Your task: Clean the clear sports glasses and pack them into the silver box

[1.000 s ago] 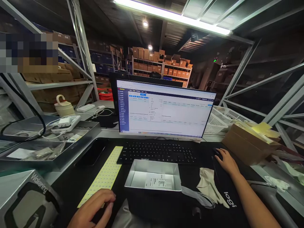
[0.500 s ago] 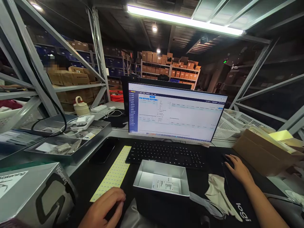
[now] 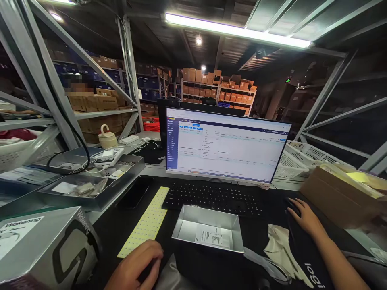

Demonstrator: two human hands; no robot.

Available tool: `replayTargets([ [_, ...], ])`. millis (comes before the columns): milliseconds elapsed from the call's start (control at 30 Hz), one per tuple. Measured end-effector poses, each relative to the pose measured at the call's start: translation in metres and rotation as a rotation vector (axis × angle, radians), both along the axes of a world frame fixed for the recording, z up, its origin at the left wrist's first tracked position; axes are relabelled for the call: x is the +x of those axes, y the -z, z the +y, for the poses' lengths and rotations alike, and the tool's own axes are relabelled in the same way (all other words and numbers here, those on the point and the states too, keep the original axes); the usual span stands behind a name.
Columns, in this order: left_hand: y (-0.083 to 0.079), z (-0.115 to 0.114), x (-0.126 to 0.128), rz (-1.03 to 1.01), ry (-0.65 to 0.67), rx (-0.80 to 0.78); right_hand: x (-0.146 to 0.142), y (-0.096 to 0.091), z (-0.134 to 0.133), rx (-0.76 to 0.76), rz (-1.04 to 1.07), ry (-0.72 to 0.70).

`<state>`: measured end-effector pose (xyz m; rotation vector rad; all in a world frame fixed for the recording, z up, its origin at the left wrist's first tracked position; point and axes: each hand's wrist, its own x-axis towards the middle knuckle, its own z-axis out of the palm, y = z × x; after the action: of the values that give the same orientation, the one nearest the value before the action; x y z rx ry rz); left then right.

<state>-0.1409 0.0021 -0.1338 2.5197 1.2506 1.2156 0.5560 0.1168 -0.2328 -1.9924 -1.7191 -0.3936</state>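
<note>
My right hand (image 3: 305, 217) lies curled over a dark computer mouse (image 3: 290, 204) on a black mat, right of the black keyboard (image 3: 216, 198). My left hand (image 3: 136, 268) rests at the bottom edge, its fingers bent down onto the dark mat beside a yellow dotted sheet (image 3: 147, 222); nothing shows inside it. Between the hands stands an open silver box (image 3: 208, 234) with a printed label inside. A lit monitor (image 3: 225, 146) showing a software window stands behind the keyboard. A beige cloth (image 3: 279, 245) lies right of the box.
A grey boxed product (image 3: 45, 245) sits at bottom left. Silver trays (image 3: 90, 183) with cables and a charger are on the left. A cardboard box (image 3: 338, 193) and white baskets (image 3: 298, 159) are at right. Metal racking and shelves of cartons surround the desk.
The view has swung left and slightly down, so the desk things sit further right in frame. Both hands keep their places on the mouse and the mat.
</note>
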Motion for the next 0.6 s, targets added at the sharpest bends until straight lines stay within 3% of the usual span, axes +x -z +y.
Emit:
replayTargets([
  [600, -0.016, -0.007, 0.007, -0.045, 0.014, -0.034, 0.016, 0.013, 0.010, 0.043, -0.005, -0.082],
])
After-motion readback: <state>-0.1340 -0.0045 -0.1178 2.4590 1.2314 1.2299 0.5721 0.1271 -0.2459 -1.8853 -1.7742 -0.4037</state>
